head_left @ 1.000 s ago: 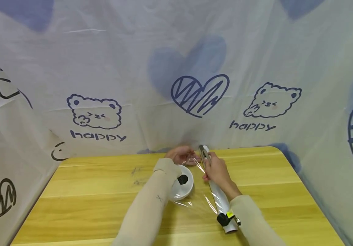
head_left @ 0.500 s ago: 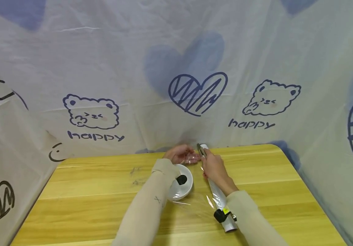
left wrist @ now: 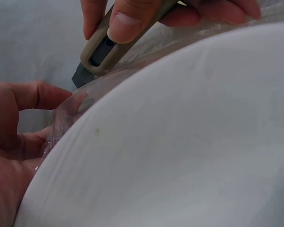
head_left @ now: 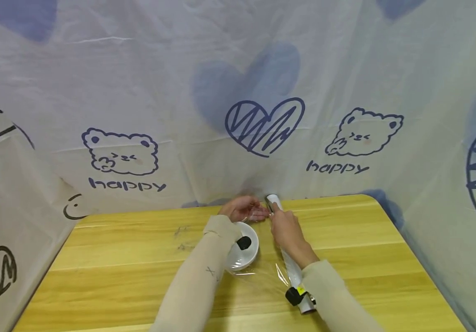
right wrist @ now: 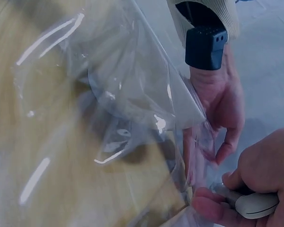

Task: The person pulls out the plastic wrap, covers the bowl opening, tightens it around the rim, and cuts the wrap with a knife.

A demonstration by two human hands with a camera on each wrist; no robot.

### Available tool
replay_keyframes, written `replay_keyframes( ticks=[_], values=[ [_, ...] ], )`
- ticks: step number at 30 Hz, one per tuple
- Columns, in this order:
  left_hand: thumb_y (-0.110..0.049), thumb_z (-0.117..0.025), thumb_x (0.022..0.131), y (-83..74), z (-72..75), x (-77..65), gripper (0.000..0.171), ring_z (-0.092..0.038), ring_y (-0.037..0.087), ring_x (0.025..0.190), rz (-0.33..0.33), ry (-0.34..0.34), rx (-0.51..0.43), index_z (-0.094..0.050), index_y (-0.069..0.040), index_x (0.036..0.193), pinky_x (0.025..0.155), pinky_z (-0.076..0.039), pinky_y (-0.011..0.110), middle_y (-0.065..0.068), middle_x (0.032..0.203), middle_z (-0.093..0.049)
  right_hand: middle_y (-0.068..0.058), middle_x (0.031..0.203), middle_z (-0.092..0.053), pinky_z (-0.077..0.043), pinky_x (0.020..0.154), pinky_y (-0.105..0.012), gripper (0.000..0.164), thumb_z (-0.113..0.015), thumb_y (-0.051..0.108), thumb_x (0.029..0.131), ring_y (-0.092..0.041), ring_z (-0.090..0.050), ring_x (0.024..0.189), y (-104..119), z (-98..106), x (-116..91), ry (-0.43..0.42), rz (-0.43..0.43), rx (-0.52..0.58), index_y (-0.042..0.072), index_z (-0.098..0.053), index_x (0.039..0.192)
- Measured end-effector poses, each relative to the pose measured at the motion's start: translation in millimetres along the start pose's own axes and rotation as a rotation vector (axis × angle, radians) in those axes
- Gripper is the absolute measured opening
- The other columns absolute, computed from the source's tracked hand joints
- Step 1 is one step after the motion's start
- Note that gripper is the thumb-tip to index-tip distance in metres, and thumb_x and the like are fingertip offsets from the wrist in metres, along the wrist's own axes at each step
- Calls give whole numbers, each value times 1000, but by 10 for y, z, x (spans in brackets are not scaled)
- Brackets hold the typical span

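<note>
My right hand [head_left: 286, 230] grips a utility knife [left wrist: 104, 52] with a beige handle, its short blade out at the edge of the clear cling film [right wrist: 128, 90]. Close by, my left hand [head_left: 243, 210] holds a gathered part of that film between thumb and fingers, beyond the white bowl [head_left: 255, 246]. Film stretches across the bowl toward the white roll [head_left: 291, 269], which lies lengthwise under my right hand and forearm. In the left wrist view the bowl's white side fills the lower right and hides part of the left palm.
The yellow wood-grain table [head_left: 130, 267] ends at the back against a pale printed cloth [head_left: 196, 175]. More cloth hangs along both sides. Black wrist cameras sit at both cuffs, the left one over the bowl.
My right hand and the knife have shifted slightly left and down along the film's edge, toward my left hand. My left hand stays almost in place; the head view has drifted a little.
</note>
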State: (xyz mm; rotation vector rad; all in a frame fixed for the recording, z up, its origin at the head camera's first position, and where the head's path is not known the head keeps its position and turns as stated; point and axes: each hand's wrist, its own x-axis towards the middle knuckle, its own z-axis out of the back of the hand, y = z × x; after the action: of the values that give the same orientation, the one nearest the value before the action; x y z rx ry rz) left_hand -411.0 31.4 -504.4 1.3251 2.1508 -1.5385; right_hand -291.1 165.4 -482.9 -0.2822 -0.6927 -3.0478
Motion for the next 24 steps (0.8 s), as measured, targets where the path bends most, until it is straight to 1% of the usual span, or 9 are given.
replay_keyframes(
  ticks=[5,7,10,12,14,17,19,21,24],
  values=[
    [-2,-38,94,-11,17,-22,19,-64,30,97,-11,-8,7,-54,9,93,97,-43,42,25,101,-64,-25,86,-67,-54,55,-45,45,-62,13,91,-39,-64,68,28,1,-62,-30,38,-27,-1,-51,133],
    [-1,-37,94,-14,22,-27,21,-66,28,89,-8,-3,12,-55,9,91,97,-43,41,23,93,-66,-25,84,-67,-54,54,-44,46,-63,12,91,-38,-64,67,43,5,-90,-31,41,-34,-3,-51,132],
    [-1,-36,94,-16,17,-28,23,-66,27,83,-5,2,21,-56,10,90,96,-43,40,21,86,-67,-26,83,-66,-54,55,-44,47,-63,13,91,-39,-64,67,61,11,-125,-23,48,-47,-6,-50,131],
    [-1,-36,94,-16,8,-30,23,-66,27,85,-8,0,26,-57,10,90,96,-43,41,21,87,-67,-25,83,-66,-54,55,-44,46,-62,12,91,-39,-64,68,74,23,-147,-12,40,-55,-7,-49,131],
    [-1,-37,94,-15,-5,-30,23,-66,29,93,-10,-5,28,-57,10,93,97,-43,41,23,92,-67,-25,83,-66,-53,55,-44,43,-62,12,91,-39,-64,68,82,34,-166,-8,36,-64,-6,-50,128],
    [-1,-38,94,-12,-20,-31,22,-60,32,108,-9,-20,21,-56,12,99,98,-43,41,26,105,-64,-26,84,-65,-54,55,-44,41,-63,12,91,-39,-64,69,83,50,-194,-2,33,-72,-7,-51,125],
    [-1,-39,94,-7,-25,-30,24,-54,33,116,-6,-28,14,-55,13,105,98,-43,41,27,113,-61,-27,83,-65,-54,54,-43,40,-63,12,90,-39,-64,69,81,58,-214,1,36,-71,-7,-52,124],
    [-1,-39,94,0,-23,-23,27,-53,33,118,-3,-32,5,-54,14,110,99,-42,41,28,117,-59,-26,83,-65,-54,54,-43,39,-63,11,90,-39,-64,69,78,61,-236,3,40,-71,-8,-53,122],
    [-1,-39,94,12,-15,-12,29,-55,33,115,-4,-33,5,-52,16,114,99,-42,41,28,113,-60,-25,80,-65,-53,53,-43,34,-62,11,91,-38,-64,68,75,63,-272,4,43,-70,-7,-54,118]
  ],
)
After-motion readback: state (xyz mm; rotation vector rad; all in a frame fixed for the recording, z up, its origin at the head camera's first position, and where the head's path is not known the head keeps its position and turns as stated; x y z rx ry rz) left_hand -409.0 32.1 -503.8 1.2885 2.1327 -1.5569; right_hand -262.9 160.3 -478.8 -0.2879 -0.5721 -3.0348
